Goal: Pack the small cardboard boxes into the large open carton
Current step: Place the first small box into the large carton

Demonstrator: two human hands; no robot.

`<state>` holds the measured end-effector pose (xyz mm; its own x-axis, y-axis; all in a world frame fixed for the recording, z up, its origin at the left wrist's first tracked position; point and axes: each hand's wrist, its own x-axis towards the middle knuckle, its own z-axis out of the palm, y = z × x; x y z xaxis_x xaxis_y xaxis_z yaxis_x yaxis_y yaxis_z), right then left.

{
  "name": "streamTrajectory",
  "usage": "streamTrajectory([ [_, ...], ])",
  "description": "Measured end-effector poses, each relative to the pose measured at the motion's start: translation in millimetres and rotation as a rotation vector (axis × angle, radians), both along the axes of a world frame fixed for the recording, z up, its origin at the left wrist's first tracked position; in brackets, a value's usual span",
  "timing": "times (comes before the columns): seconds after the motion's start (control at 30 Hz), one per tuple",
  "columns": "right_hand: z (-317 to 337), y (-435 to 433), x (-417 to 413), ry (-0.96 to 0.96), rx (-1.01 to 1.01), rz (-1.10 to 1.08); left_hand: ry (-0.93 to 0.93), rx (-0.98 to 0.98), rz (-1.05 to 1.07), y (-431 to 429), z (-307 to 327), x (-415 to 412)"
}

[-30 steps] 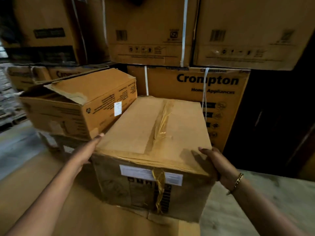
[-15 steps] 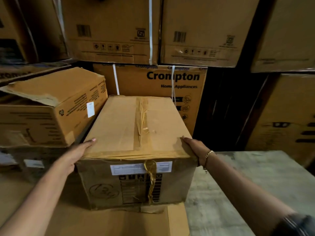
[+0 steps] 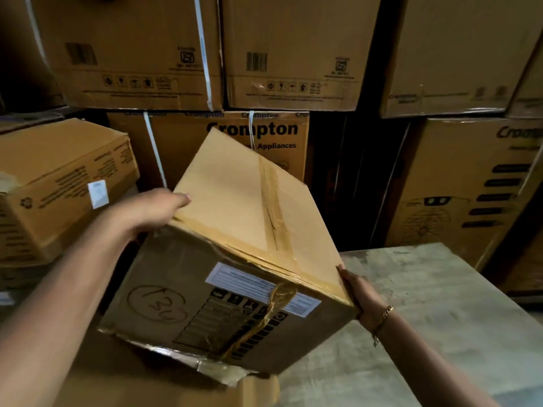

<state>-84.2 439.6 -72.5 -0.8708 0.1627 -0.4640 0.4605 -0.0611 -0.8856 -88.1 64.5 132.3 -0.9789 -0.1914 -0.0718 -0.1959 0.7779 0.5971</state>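
The taped box [image 3: 235,251] is now tipping: half a second ago it was sitting flat and square-on, now its left side is riding high and its right side is dropping toward the floor [image 3: 440,312], with the near bottom edge torn and flapping. It's resting or pivoting on the flat cardboard sheet [image 3: 132,383] below; I can't tell whether it's fully off the surface. My read: it's being rolled or hauled off the stack, so this is a reposition step, not packing yet. No large open carton is showing in view, and this box is sealed with brown tape along the top seam.

Left hand [image 3: 147,210] is pressing flat on the upper-left top edge, fingers extended and together, not curled round anything. Right hand [image 3: 360,292] is cupping the lower-right corner, fingers wrapping behind the side wall, so the full grip is hidden. A bracelet [image 3: 382,318] is sitting on that wrist.

Writing, big to small:
- "Crompton ... Appliances" on the carton behind [image 3: 264,136], partly blocked by the tilted box; "Cromp..." is cut off on the right stack [image 3: 470,186].
- A circled handwritten number on the box front, looks like "134", not certain.
- White shipping label [image 3: 258,284] and handling pictograms: blurred, unreadable.
- Left-side box [image 3: 58,177] is carrying a recycling mark, small print and a white sticker, all illegible.
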Motion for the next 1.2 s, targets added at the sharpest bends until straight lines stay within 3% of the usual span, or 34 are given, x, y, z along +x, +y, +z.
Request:
streamTrajectory([
  [0.17,-69.1,73.0,17.3,-0.148,0.097,-0.022,-0.069,-0.478,-0.240,146.0,9.3,-1.5],
  [0.33,-124.6,129.1,22.3,-0.255,0.124,0.024,0.041,-0.843,-0.425,279.5,-19.1,26.5],
  [0.47,-124.9,158.2,30.5,-0.322,0.009,0.070,0.113,-0.936,-0.491,350.5,-44.4,49.4],
  [0.6,-80.1,179.0,36.1,-0.189,-0.223,-0.039,-0.063,-0.899,-0.552,370.3,-86.8,50.8],
  [0.73,-27.7,196.5,45.1,-0.082,-0.150,0.004,-0.012,-0.622,-0.578,339.6,-105.6,40.1],
  [0.87,29.9,195.6,55.3,0.040,-0.081,0.089,0.008,-0.379,-0.226,266.6,-123.2,42.7],
  [0.9,41.4,192.4,58.8,0.061,-0.047,0.131,-0.039,-0.233,-0.116,249.8,-125.5,46.7],
  [0.97,56.1,184.2,60.5,0.087,0.060,0.195,-0.132,0.248,0.059,229.8,-131.6,57.4],
  [1.03,62.6,172.9,58.8,0.089,0.119,0.153,-0.195,0.668,0.117,231.5,-140.6,63.7],
  [1.1,63.9,161.3,57.3,0.141,0.149,0.073,-0.185,0.820,0.127,236.6,-154.0,62.9],
  [1.2,56.7,159.3,50.3,0.222,0.230,0.008,-0.152,0.890,0.131,238.4,-162.6,51.1],
])
